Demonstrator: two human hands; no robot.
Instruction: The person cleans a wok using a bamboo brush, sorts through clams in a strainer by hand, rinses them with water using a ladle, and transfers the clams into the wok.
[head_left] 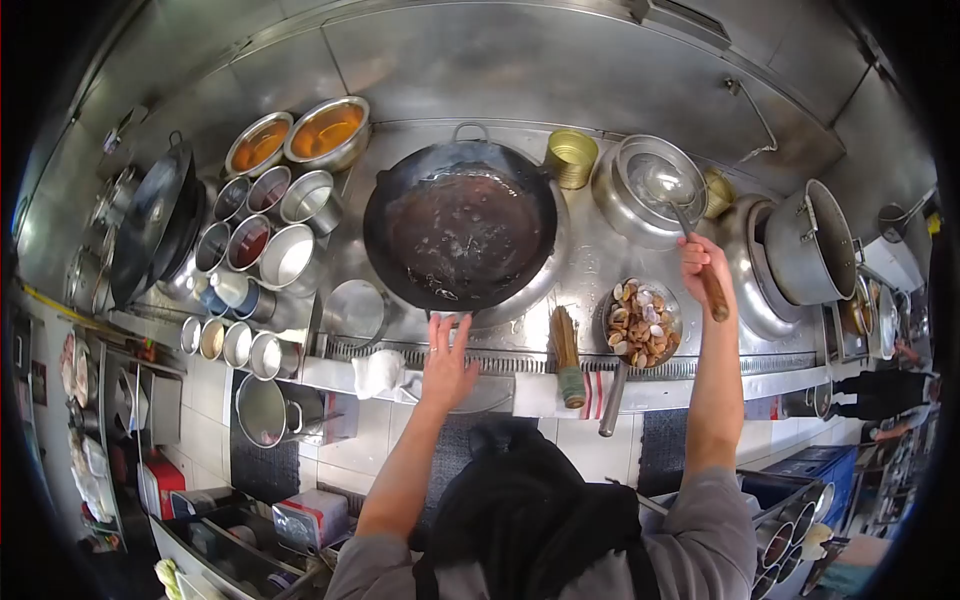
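Note:
Dark liquid bubbles in a large black wok (pixel 374 225) on the stove. At its near rim, my left hand (pixel 449 368) has its fingers stretched and apart, the tips touching a small white cloth (pixel 450 317). My right hand (pixel 706 266) is closed around the wooden handle of a ladle (pixel 717 298). The bowl of the ladle lies over the metal pot (pixel 617 212) at the back right, among clear liquid. Below my right hand, a round strainer (pixel 618 385) holds clams (pixel 643 325), its handle reaching over the counter's front edge.
A bamboo brush (pixel 566 350) lies on a striped towel (pixel 530 392). Left stand metal seasoning cups (pixel 290 255) and bowls of orange liquid (pixel 328 132). A gold tin (pixel 571 158) is behind; a tall pot (pixel 815 245) stands right. A crumpled white cloth (pixel 378 373) lies at the front edge.

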